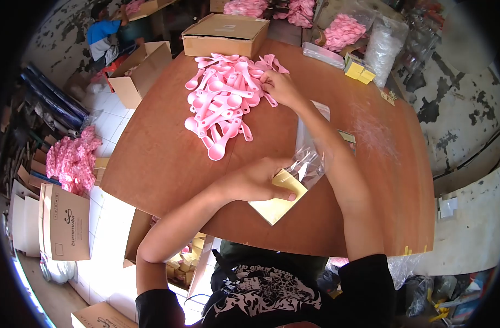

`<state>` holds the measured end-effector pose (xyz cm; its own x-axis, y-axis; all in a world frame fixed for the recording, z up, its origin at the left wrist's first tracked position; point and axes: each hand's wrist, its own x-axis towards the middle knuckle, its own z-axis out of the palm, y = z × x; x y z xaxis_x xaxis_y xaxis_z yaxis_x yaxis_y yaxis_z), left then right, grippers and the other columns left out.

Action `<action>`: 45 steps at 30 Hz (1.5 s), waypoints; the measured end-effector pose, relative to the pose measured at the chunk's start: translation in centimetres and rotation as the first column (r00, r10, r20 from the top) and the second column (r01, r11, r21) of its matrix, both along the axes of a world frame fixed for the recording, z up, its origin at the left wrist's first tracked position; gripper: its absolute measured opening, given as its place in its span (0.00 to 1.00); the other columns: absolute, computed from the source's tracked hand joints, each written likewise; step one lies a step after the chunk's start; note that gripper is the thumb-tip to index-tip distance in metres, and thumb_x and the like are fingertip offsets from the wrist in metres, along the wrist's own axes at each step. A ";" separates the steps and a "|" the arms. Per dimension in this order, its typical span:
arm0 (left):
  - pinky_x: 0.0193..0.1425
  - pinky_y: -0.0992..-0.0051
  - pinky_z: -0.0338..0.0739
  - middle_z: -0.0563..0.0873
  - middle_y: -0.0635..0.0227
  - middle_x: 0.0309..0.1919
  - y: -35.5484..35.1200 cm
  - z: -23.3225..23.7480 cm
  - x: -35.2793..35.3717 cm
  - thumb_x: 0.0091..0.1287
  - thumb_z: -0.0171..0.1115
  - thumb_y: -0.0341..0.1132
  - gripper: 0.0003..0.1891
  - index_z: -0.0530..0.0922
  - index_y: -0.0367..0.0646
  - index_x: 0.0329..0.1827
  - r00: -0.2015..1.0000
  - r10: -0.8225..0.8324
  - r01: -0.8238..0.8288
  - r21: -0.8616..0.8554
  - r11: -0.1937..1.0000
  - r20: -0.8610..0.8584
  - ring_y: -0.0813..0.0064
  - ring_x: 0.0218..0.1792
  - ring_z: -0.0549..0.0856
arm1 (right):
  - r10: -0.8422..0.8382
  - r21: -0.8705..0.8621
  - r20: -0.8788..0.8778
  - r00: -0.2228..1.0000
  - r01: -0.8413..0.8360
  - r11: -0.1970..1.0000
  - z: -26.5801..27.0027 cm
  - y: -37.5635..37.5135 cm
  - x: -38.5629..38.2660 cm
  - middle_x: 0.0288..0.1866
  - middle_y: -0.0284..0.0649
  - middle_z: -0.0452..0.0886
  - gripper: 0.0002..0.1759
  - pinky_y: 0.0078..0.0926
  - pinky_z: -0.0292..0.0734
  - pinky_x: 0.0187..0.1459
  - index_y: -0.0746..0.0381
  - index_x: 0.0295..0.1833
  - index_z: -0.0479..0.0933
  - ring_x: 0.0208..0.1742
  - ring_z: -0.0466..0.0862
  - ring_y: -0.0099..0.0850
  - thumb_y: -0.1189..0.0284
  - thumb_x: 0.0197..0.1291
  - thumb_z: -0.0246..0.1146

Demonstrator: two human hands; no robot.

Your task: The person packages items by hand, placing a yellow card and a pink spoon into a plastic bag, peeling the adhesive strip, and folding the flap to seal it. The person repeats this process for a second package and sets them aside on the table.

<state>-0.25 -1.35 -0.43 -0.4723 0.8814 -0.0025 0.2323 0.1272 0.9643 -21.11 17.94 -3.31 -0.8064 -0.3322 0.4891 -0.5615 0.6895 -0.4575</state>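
Observation:
A heap of pink plastic scoop spoons (222,98) lies on the brown table, bowls and handles pointing every way. My right hand (280,87) is at the heap's right edge, fingers curled in on a pink spoon (270,99). Closer to my body, my left hand (252,179) grips a flat yellow packet (280,203), thumb across its top face. A clear plastic bag (309,164) bunches at the packet's upper corner, beside my left fingers. More clear plastic (320,112) lies under my right forearm.
At the table's far edge stands a closed cardboard box (225,35). Small yellow boxes (359,69) and a bag of clear plastic (385,49) sit at the back right. An open carton (140,76) stands left, near another person (105,35). A carton of yellow pieces (187,262) is below the front edge.

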 end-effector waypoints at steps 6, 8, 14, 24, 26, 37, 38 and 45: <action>0.36 0.77 0.75 0.84 0.72 0.32 0.1 0.4 0.1 0.62 0.72 0.33 0.22 0.76 0.40 0.58 0.996 0.057 -0.063 0.087 0.994 0.068 0.85 0.32 0.80 | -0.015 -0.031 0.015 1.000 0.015 0.999 1.7 0.3 0.5 0.31 0.44 0.85 0.09 0.34 0.79 0.40 0.65 0.38 0.76 0.35 0.86 0.38 0.79 0.51 0.68; 0.39 0.75 0.76 0.85 0.69 0.33 0.2 0.3 0.0 0.62 0.71 0.33 0.20 0.76 0.39 0.55 0.992 0.081 -0.091 0.101 0.991 0.099 0.83 0.33 0.81 | -0.053 0.012 0.177 0.983 0.052 0.999 3.9 1.3 3.0 0.31 0.43 0.85 0.11 0.33 0.79 0.38 0.64 0.39 0.76 0.35 0.86 0.36 0.78 0.50 0.69; 0.39 0.76 0.77 0.86 0.69 0.34 0.4 0.1 0.2 0.62 0.70 0.31 0.22 0.75 0.38 0.58 0.974 0.188 -0.200 0.089 0.976 0.130 0.83 0.34 0.81 | 0.010 -0.413 0.085 0.996 0.027 0.910 8.3 5.4 14.3 0.37 0.39 0.84 0.35 0.23 0.77 0.39 0.61 0.68 0.61 0.38 0.85 0.27 0.84 0.56 0.66; 0.40 0.77 0.77 0.85 0.72 0.36 2.8 0.7 1.8 0.62 0.71 0.31 0.23 0.75 0.39 0.59 0.993 0.097 -0.101 0.047 0.994 0.075 0.84 0.35 0.81 | -0.103 -0.774 -0.019 0.994 0.051 0.631 10.3 5.9 26.4 0.40 0.45 0.85 0.30 0.23 0.82 0.45 0.63 0.63 0.61 0.43 0.86 0.27 0.83 0.59 0.67; 0.39 0.79 0.77 0.84 0.75 0.37 3.0 1.1 2.2 0.62 0.71 0.30 0.23 0.75 0.39 0.59 0.997 0.070 -0.071 0.025 0.997 0.042 0.87 0.35 0.81 | -0.121 -0.765 0.004 0.993 0.081 0.639 9.9 6.5 26.4 0.39 0.44 0.85 0.29 0.22 0.81 0.44 0.63 0.62 0.61 0.42 0.86 0.26 0.82 0.58 0.67; 0.54 0.72 0.76 0.86 0.63 0.44 5.1 0.5 2.9 0.65 0.69 0.37 0.22 0.75 0.36 0.59 0.988 0.147 -0.133 0.241 0.961 -0.041 0.78 0.46 0.82 | -0.112 -0.627 0.124 0.986 0.165 0.761 7.6 4.9 28.4 0.41 0.35 0.83 0.17 0.18 0.76 0.43 0.64 0.51 0.73 0.43 0.82 0.20 0.77 0.58 0.69; 0.54 0.72 0.76 0.86 0.63 0.44 5.1 0.4 3.1 0.65 0.69 0.37 0.22 0.75 0.36 0.59 0.988 0.146 -0.133 0.240 0.962 -0.039 0.78 0.46 0.82 | -0.119 -0.599 0.117 0.986 0.166 0.783 7.5 4.9 28.5 0.41 0.35 0.83 0.14 0.18 0.77 0.44 0.65 0.49 0.74 0.43 0.82 0.20 0.77 0.59 0.68; 0.56 0.70 0.76 0.86 0.62 0.46 5.1 -0.2 3.3 0.64 0.70 0.38 0.26 0.73 0.37 0.62 0.987 0.155 -0.142 0.255 0.956 -0.029 0.74 0.48 0.83 | 0.072 -0.628 0.323 0.944 0.157 0.762 8.1 5.5 29.2 0.41 0.35 0.84 0.06 0.21 0.79 0.46 0.66 0.44 0.81 0.43 0.82 0.20 0.77 0.63 0.66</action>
<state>3.06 3.74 -0.64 -0.5921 0.7705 0.2359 0.2764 -0.0808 0.9577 8.09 23.44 4.78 -0.9557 0.0037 0.2944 -0.2883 0.1910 -0.9383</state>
